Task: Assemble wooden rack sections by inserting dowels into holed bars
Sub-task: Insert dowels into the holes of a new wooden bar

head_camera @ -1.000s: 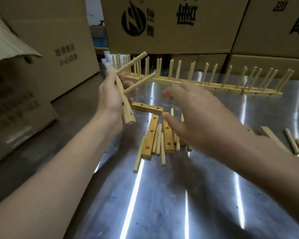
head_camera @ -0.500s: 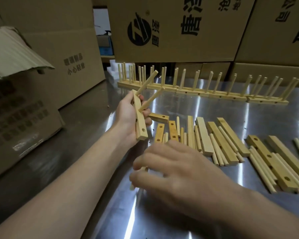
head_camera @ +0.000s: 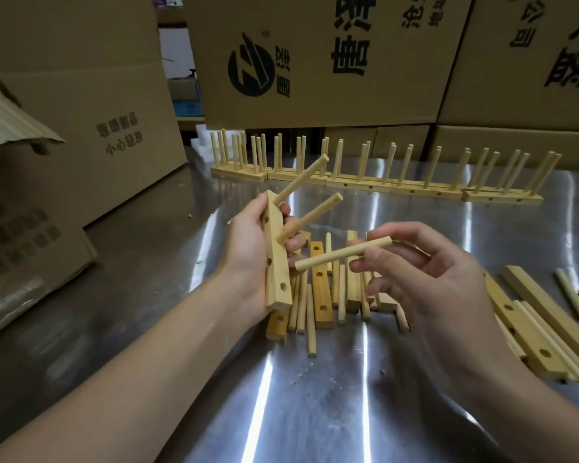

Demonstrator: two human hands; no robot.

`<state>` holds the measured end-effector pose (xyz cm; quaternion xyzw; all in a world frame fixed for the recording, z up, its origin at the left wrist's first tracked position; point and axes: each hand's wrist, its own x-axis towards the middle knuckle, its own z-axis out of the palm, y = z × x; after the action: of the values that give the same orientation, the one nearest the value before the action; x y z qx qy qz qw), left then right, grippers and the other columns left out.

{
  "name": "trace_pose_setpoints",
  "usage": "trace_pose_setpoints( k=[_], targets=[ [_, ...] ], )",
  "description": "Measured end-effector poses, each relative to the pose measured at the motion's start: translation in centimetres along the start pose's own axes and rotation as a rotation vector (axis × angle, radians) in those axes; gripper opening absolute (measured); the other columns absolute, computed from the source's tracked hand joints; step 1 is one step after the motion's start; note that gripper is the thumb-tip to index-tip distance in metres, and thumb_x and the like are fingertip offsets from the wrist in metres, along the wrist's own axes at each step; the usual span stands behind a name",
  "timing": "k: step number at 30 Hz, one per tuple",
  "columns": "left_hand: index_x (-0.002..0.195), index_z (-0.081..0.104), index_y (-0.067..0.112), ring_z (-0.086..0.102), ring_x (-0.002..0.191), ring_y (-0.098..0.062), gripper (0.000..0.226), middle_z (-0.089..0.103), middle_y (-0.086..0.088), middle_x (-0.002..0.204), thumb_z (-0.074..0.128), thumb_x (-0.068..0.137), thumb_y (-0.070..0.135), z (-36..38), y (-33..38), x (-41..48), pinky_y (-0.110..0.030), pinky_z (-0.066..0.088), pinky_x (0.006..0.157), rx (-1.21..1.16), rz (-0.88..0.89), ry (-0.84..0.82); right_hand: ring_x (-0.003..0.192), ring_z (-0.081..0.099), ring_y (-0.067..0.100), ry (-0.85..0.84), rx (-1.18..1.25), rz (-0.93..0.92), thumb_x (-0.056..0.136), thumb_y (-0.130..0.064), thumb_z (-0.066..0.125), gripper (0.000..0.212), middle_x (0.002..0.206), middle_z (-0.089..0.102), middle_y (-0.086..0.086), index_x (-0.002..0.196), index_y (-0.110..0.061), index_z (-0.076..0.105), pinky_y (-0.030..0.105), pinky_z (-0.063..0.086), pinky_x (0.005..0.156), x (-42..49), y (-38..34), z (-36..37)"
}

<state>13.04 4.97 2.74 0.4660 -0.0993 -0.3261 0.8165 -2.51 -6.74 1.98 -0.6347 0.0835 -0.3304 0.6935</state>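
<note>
Right hand [head_camera: 425, 279], half a second ago low over the loose pile of bars and dowels [head_camera: 321, 295] on the shiny steel tabletop [head_camera: 315, 396], is now raised and pinches one pale round wooden dowel [head_camera: 343, 253] between thumb and fingers. The dowel's free end sits just beside the pale holed wooden bar [head_camera: 278, 255], below the two seated dowels [head_camera: 310, 217]. Left hand [head_camera: 248, 248] still grips the bar upright. Judgement: pick done, third insertion next. Finished rack sections [head_camera: 381, 185] line the far edge.

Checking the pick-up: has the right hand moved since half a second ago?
Yes. The right hand has risen from the near end of the loose pile toward the held bar, pinching a dowel.
</note>
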Motion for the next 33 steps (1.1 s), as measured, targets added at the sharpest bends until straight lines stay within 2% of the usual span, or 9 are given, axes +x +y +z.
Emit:
trace_pose_setpoints(
  k=[2,6,12,19,25,28,33],
  targets=[
    [0.086,0.055,0.02,0.042,0.05,-0.011,0.037,0.041,0.003,0.064,0.043,0.11,0.046,0.1,-0.1,-0.1,-0.022,0.032,0.045,0.002,0.0,-0.011,0.089,0.078,0.024,0.009,0.013,0.03,0.092,-0.003,0.071,0.015,0.099,0.081,0.012,0.107,-0.005,0.073,0.027,0.062,0.067,0.1,0.2,-0.5],
    [0.085,0.054,0.018,0.041,0.051,-0.011,0.037,0.04,0.001,0.065,0.043,0.11,0.044,0.1,-0.3,-0.1,-0.02,0.033,0.043,-0.027,0.004,-0.006,0.088,0.079,0.024,0.0,-0.013,0.039,0.092,-0.002,0.07,0.016,0.098,0.081,0.012,0.108,-0.005,0.072,0.026,0.062,0.066,-0.1,0.5,-0.9],
    [0.082,0.054,0.018,0.04,0.049,-0.011,0.04,0.041,0.002,0.063,0.044,0.11,0.044,0.1,-0.4,-0.1,-0.02,0.033,0.043,-0.057,-0.01,0.031,0.091,0.079,0.025,-0.073,-0.059,-0.004,0.082,-0.021,0.077,0.022,0.099,0.081,0.01,0.103,-0.013,0.076,0.026,0.062,0.067,-0.4,0.6,-0.8],
    [0.082,0.053,0.018,0.039,0.05,-0.01,0.04,0.041,0.004,0.062,0.044,0.11,0.045,0.0,-0.5,-0.1,-0.021,0.032,0.043,-0.056,-0.011,0.05,0.091,0.079,0.025,-0.104,-0.108,-0.037,0.09,-0.013,0.075,0.015,0.098,0.081,0.008,0.104,-0.012,0.075,0.027,0.063,0.067,-0.6,1.0,-0.7],
    [0.087,0.054,0.02,0.039,0.049,-0.009,0.04,0.042,0.005,0.062,0.042,0.11,0.05,0.0,-0.6,0.0,-0.022,0.032,0.043,0.061,0.03,0.085,0.09,0.079,0.024,-0.14,-0.147,-0.089,0.087,-0.015,0.074,0.019,0.098,0.081,0.008,0.105,-0.009,0.072,0.027,0.063,0.068,-1.1,0.6,-0.4],
    [0.087,0.053,0.02,0.039,0.048,-0.009,0.039,0.042,0.005,0.062,0.042,0.11,0.05,0.0,-0.6,-0.1,-0.022,0.031,0.043,0.065,0.031,0.073,0.088,0.079,0.024,-0.13,-0.128,-0.066,0.086,-0.015,0.074,0.02,0.096,0.081,0.009,0.104,-0.007,0.072,0.03,0.064,0.067,-1.1,0.5,-0.3],
    [0.088,0.052,0.019,0.038,0.05,-0.009,0.038,0.041,0.005,0.062,0.043,0.11,0.049,0.1,-0.6,-0.2,-0.022,0.029,0.044,0.039,0.02,0.059,0.089,0.08,0.029,-0.12,-0.056,0.05,0.087,-0.011,0.074,0.017,0.094,0.081,0.014,0.102,-0.006,0.072,0.027,0.063,0.064,-0.6,0.5,-0.4]
  ],
)
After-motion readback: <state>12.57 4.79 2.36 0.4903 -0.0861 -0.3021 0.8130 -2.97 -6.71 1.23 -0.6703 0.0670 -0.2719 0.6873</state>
